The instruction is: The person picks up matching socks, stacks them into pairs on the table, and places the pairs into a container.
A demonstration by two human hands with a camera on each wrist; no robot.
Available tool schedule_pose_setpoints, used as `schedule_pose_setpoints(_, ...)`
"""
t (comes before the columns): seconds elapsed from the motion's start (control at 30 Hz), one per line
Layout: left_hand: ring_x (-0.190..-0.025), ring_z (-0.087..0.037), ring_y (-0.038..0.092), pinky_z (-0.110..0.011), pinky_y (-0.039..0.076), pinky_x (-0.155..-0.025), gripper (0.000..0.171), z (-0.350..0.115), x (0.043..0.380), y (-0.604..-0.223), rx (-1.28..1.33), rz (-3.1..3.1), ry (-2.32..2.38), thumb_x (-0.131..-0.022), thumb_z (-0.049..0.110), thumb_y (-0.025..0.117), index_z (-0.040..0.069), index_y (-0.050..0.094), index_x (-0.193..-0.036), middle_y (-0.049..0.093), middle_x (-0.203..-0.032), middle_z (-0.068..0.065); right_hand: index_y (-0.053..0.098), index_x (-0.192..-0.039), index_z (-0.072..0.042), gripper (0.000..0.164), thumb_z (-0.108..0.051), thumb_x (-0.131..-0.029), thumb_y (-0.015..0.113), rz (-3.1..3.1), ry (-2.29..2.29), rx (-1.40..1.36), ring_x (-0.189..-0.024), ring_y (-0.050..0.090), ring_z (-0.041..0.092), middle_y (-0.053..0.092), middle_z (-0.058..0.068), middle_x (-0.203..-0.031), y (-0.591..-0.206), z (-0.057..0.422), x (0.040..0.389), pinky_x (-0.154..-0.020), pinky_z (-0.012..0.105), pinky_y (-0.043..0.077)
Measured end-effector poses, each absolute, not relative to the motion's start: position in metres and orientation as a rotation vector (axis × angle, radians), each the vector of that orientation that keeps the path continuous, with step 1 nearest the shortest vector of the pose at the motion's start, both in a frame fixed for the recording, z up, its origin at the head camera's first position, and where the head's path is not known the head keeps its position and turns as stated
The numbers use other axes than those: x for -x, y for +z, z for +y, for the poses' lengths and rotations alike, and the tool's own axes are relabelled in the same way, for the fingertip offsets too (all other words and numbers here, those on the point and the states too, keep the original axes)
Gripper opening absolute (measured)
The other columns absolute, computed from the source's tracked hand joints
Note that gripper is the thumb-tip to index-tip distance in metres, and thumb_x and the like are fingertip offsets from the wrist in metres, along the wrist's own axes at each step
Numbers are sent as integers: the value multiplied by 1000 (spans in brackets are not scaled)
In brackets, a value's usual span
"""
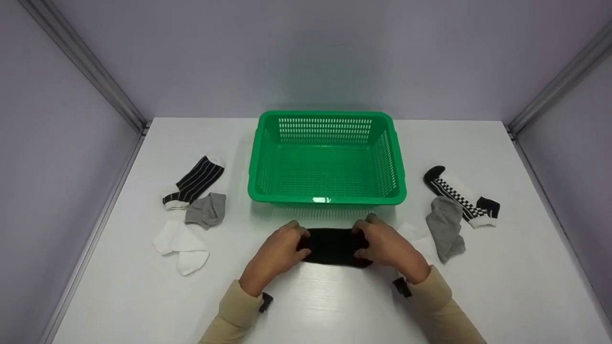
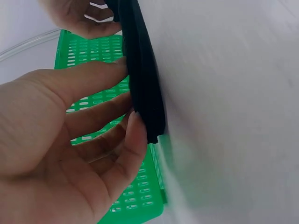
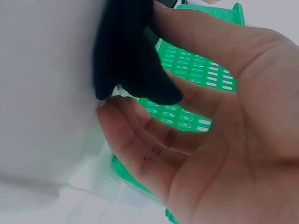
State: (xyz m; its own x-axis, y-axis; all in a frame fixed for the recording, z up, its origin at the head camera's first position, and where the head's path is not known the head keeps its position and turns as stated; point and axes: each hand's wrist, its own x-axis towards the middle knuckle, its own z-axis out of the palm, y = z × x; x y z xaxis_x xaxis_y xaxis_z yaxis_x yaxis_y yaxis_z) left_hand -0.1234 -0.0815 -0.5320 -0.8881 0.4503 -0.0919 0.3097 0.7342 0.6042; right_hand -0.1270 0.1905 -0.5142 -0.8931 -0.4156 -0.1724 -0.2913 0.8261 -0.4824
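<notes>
A black sock (image 1: 333,246) lies crosswise on the white table, folded into a flat band, just in front of the green basket. My left hand (image 1: 282,247) pinches its left end with thumb and fingertips. At the opposite end my right hand (image 1: 388,244) grips the cloth, thumb on the near side and fingers on the far side. Close up in the left wrist view, the sock (image 2: 145,79) stands as a thick dark layer against the tabletop. A loose flap of the sock (image 3: 159,84) hangs between thumb and fingers in the right wrist view.
The green basket (image 1: 327,199) stands behind both hands. On the left lie a striped sock (image 1: 201,177), a grey sock (image 1: 208,210) and a white sock (image 1: 181,246). To the right are a checkered sock (image 1: 456,196), a grey sock (image 1: 444,227) and a white sock (image 1: 423,241), partly hidden.
</notes>
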Motion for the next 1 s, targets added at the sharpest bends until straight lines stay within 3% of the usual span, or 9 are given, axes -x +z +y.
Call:
schedule_pose_setpoints(0.33,-105,-24,66,-39,57,-91,26,-78,121,-522,-739,2809,884,-97,15,76,2,74,-119,70,-109,-11,69,-118,-2,40,-13,-84,88,2839,-619,675,-112,57,33,62,15,-119,-507,184,120,-94,48,54)
schedule_pose_setpoints(0.53,-103,-19,70,-32,59,-89,19,-73,121,-527,-865,2752,904,-102,8,68,5,74,-119,69,-110,-8,70,-117,-3,30,-6,-89,82,2772,-658,856,-103,66,23,66,9,-111,-508,176,116,-91,44,57)
schedule_pose_setpoints(0.83,-104,-23,67,-35,59,-91,37,-73,121,-533,-737,2757,759,-96,17,78,-2,70,-127,64,-112,-12,68,-114,1,46,1,-73,89,2803,-570,748,-98,62,28,62,13,-105,-516,170,112,-87,48,55)
schedule_pose_setpoints(1.0,-104,-25,62,-39,56,-92,38,-72,119,-530,-690,2751,734,-96,20,79,0,70,-127,64,-113,-13,68,-112,-1,47,-1,-71,91,2816,-576,751,-97,60,29,61,14,-104,-518,173,112,-87,48,54)
